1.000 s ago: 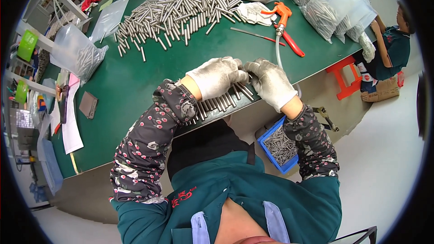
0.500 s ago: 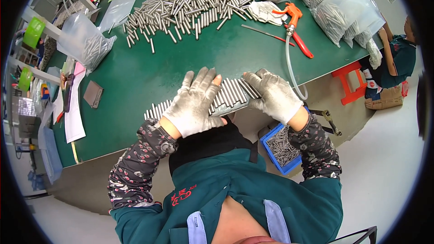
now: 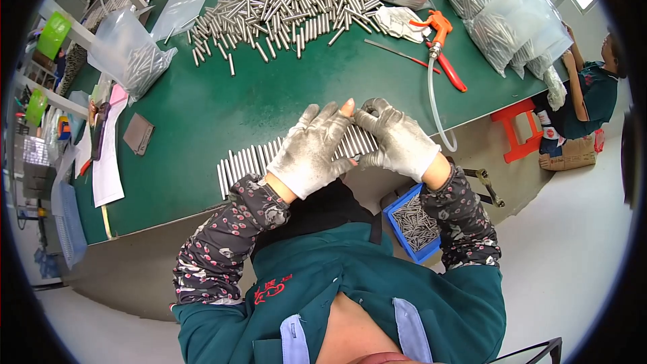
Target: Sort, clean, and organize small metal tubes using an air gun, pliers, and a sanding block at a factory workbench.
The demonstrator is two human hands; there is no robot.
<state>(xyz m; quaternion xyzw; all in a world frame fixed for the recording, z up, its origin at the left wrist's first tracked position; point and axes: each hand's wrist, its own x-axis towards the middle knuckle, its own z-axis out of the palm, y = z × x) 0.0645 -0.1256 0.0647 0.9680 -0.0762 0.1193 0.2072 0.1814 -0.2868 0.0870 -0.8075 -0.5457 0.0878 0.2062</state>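
A row of slim silver metal pins lies side by side along the table's near edge. Across the middle of this row rests my left hand, in a worn white glove with bare thumb and index fingertips. Its fingers are stretched out, and the palm hides the pins beneath. My right hand, gloved too, is bent round the row's right end, fingers at the far tips of the pins and thumb at the near side. The two hands almost meet over the pins. Farther back spreads a big loose heap of the same pins.
An orange air gun with a hose, a thin file and a crumpled glove lie at the right. Bags of pins stand behind them. A blue bin of pins sits below the edge. A co-worker sits at far right.
My left hand has slid right along the row, uncovering more pins on its left. My right hand has shifted slightly left and its fingers have drawn in, closing the gap between the hands.
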